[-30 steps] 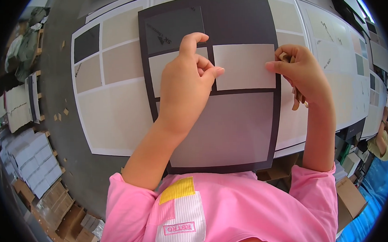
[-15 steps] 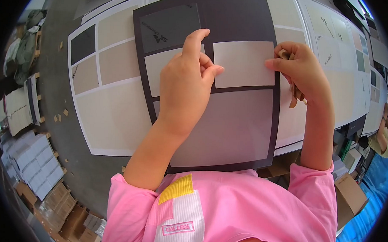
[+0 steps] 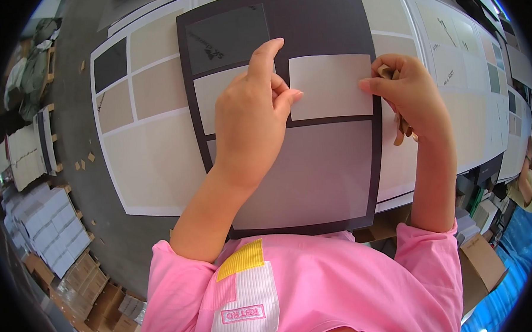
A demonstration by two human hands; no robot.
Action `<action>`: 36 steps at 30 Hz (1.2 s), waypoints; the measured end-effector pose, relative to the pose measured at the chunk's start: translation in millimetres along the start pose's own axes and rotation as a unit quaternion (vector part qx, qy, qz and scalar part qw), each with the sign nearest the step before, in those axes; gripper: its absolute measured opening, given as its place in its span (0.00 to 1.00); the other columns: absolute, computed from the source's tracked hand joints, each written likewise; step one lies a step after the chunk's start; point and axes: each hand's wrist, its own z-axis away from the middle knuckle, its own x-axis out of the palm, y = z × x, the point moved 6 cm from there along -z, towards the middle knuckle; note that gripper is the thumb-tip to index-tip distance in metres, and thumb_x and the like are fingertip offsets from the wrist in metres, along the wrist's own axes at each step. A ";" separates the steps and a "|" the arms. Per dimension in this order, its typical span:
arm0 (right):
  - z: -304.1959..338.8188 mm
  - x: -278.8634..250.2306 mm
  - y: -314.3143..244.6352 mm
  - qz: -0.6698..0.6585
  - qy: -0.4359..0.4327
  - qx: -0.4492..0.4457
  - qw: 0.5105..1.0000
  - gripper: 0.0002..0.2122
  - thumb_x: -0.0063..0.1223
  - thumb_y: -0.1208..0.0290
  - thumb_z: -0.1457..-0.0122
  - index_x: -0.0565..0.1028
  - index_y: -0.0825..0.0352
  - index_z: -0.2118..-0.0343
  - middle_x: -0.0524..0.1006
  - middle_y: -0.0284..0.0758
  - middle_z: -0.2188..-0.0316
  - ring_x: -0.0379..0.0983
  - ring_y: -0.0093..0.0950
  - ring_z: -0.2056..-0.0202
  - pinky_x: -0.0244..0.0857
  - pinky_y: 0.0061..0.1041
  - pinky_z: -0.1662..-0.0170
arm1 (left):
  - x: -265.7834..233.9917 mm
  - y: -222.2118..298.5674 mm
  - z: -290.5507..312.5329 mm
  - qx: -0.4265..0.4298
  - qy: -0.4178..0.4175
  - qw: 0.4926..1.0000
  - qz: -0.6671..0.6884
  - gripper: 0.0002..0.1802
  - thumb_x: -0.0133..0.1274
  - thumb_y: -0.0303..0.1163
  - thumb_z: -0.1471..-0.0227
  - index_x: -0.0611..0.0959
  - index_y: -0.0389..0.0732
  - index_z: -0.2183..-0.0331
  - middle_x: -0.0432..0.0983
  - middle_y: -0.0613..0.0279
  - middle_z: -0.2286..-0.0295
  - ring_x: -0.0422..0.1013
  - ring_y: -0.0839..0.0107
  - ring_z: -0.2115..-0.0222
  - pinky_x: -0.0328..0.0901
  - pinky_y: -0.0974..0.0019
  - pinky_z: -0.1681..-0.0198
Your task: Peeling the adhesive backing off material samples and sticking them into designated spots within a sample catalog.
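A tall black board (image 3: 325, 21) lies in front of me. It carries a dark grey panel (image 3: 228, 40), a pale panel (image 3: 207, 103) partly behind my left hand, and a large grey-mauve panel (image 3: 305, 170). Over its right half is a cream rectangular card (image 3: 331, 86). My left hand (image 3: 249, 122) has its thumb and a curled finger closed at the card's left edge, index finger stretched out. With my right hand (image 3: 414, 94) I pinch the card's right edge; its curled fingers also hold several brown paper strips (image 3: 400, 129). Whether the card touches the board, I cannot tell.
Pale sample boards lie under and beside the black one, left (image 3: 159, 165) and right (image 3: 471, 115). Stacked white bundles (image 3: 46, 226) and cartons (image 3: 81, 278) stand at the far left. An open cardboard box (image 3: 484, 260) is at the lower right. Another person's arm (image 3: 525, 181) shows at the right.
The card and both hands shift very slightly left in the picture, along with the boards around them. Both grips look the same.
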 end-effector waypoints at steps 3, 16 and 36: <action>0.5 0.0 0.2 0.005 -0.001 -0.001 1.000 0.09 0.58 0.74 0.48 0.69 0.71 0.77 0.63 0.27 0.87 0.60 0.22 0.95 0.55 0.26 0.95 | 0.3 1.2 1.3 0.007 0.008 1.000 -0.015 0.34 0.66 0.24 0.56 0.73 0.42 0.45 0.76 0.65 0.79 0.70 0.76 0.78 0.66 0.72 0.70; 8.4 0.6 -5.8 -0.014 0.018 0.015 1.000 0.06 0.57 0.76 0.50 0.71 0.72 0.75 0.63 0.29 0.86 0.62 0.23 0.91 0.59 0.28 0.93 | 3.5 3.3 -0.2 -0.029 -0.009 0.999 -0.017 0.33 0.65 0.25 0.55 0.73 0.43 0.46 0.76 0.65 0.79 0.72 0.71 0.78 0.68 0.68 0.70; 8.4 3.5 -1.1 0.021 0.028 -0.002 0.999 0.07 0.56 0.75 0.48 0.72 0.73 0.73 0.68 0.35 0.86 0.67 0.29 0.88 0.61 0.31 0.88 | 3.3 3.9 -1.2 -0.019 -0.017 1.000 -0.018 0.34 0.66 0.25 0.56 0.73 0.41 0.46 0.75 0.65 0.80 0.72 0.71 0.77 0.68 0.68 0.69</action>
